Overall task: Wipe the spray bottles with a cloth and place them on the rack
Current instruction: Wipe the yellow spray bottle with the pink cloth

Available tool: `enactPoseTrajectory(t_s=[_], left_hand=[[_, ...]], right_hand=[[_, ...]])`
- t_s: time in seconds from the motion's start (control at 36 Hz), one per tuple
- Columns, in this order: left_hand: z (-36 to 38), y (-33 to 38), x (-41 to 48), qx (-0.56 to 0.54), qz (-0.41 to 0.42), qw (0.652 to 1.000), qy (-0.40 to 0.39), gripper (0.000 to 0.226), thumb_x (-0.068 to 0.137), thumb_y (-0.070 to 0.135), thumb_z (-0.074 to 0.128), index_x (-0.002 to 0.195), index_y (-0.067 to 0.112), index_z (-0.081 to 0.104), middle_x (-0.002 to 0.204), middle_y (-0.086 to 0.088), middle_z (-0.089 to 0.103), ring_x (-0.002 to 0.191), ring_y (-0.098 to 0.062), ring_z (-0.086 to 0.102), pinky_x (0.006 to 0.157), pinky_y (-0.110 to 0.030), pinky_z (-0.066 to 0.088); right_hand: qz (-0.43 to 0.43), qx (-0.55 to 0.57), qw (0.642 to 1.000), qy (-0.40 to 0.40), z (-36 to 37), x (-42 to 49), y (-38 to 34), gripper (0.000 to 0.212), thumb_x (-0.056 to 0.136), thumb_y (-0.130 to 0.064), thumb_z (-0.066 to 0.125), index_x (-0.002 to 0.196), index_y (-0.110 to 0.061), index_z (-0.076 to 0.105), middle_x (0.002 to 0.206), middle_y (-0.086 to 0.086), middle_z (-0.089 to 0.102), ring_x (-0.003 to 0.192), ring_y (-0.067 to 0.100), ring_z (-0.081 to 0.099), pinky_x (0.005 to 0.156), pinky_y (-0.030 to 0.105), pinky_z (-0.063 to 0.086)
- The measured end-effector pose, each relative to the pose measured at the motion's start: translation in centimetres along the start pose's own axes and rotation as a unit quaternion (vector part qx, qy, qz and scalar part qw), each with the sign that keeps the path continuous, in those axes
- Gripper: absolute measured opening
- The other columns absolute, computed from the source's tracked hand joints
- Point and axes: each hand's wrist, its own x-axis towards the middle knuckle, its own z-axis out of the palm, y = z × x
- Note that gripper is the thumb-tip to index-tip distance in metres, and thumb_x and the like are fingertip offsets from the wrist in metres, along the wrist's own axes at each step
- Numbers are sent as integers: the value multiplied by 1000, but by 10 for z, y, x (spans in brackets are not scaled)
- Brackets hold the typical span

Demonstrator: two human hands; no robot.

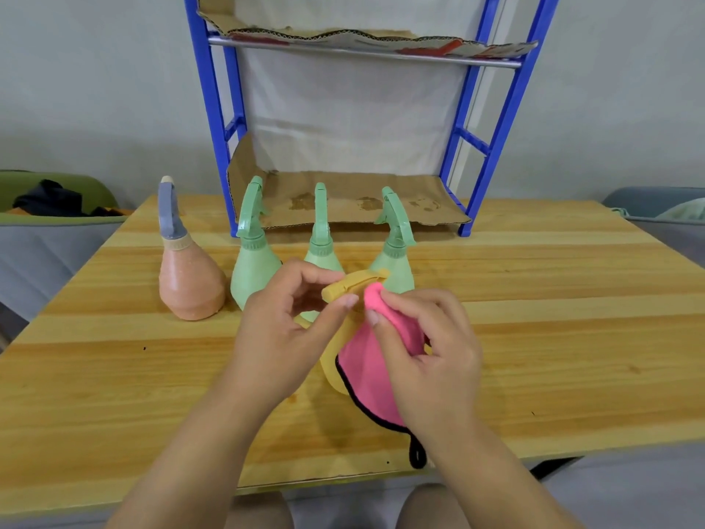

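My left hand (290, 322) pinches the spray head of a yellow spray bottle (335, 360) that stands in front of me on the wooden table (553, 337). My right hand (427, 357) presses a pink cloth (366, 376) with a black edge against the yellow bottle's neck and side; the cloth hides much of the bottle. Behind stand three green spray bottles (253, 261), (322, 242), (395, 253) and an orange bottle (189, 276) with a grey head. The blue rack (492, 147) rises at the back of the table.
The rack's lower shelf is lined with stained cardboard (362, 204); its upper shelf carries torn cardboard (381, 38). A grey-green bin (49, 223) with dark clothes sits at the left, a grey bin (656, 208) at the right. A pale wall lies behind.
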Motion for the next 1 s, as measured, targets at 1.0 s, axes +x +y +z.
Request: enactPoseTrajectory(t_s=[1.0], left_hand=[[-17,-2,12,86,43,993,-67,30,82,17,72,94,43,63,92,21,67,86,-2,63,77,-15,50]], right_hand=[[318,94,931,-153,-5,4,11,20,87,-29,62,106,-29,69,100,-6,62,91,-5,55,77,4,40]])
